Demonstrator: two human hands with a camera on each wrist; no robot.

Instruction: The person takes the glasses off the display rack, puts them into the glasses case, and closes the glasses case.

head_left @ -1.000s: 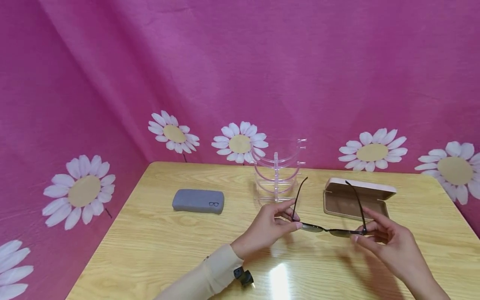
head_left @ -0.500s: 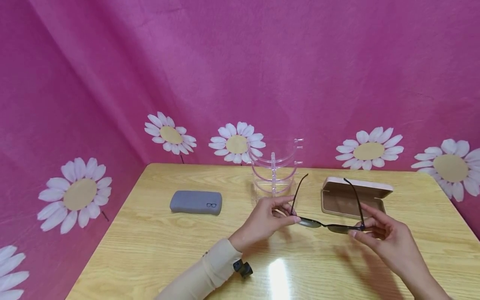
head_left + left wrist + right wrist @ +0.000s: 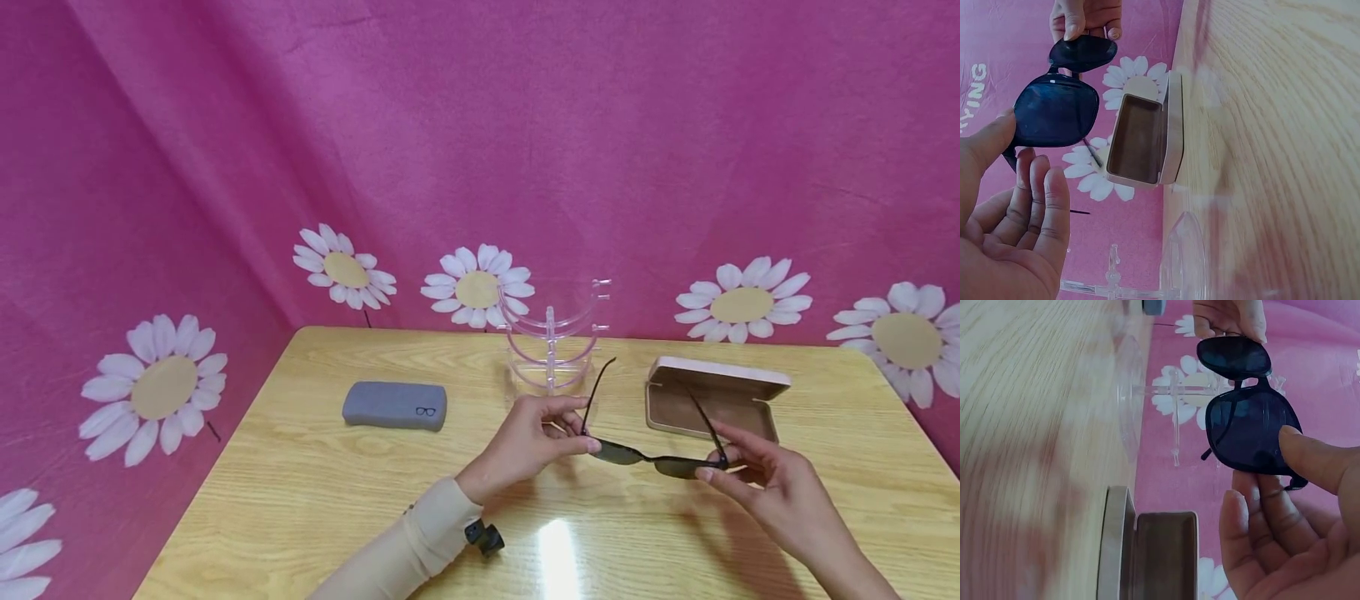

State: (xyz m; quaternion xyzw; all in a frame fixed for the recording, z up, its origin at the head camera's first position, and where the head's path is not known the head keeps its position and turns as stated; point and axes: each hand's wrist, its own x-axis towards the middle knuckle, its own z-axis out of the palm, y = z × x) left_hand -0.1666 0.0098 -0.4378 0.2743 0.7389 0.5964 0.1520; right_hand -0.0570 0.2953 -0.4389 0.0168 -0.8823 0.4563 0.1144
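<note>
Sunglasses [image 3: 678,467] are held above the table [image 3: 300,500], on the near side of the stand [image 3: 551,350] and to its right, lenses [image 3: 1057,112] facing away from it and both temples [image 3: 597,387] unfolded. The left hand [image 3: 525,437] pinches the end nearer the stand, thumb in front and fingers behind; the right hand [image 3: 783,496] pinches the end farther from it in the same way. This two-ended grip looks sound, since it shares the load and should spare either hinge a twist. Best to pinch only the rim and hinge corners: in the right wrist view the thumb overlaps its lens's outer edge, so sliding it outward a touch would likely prevent a smudge. Pressure should be light and equal, as pulling apart would strain the temples and squeezing could bow the bridge. Seen from the head, the end farther from the stand looks slightly lower; a small lift there may level the frame. One temple shows just beside the stand, though depth is hard to judge, so any turn wants to be slow. The tan case [image 3: 671,412], lid up, lies right of the stand, the grey case [image 3: 394,406] left of it.
</note>
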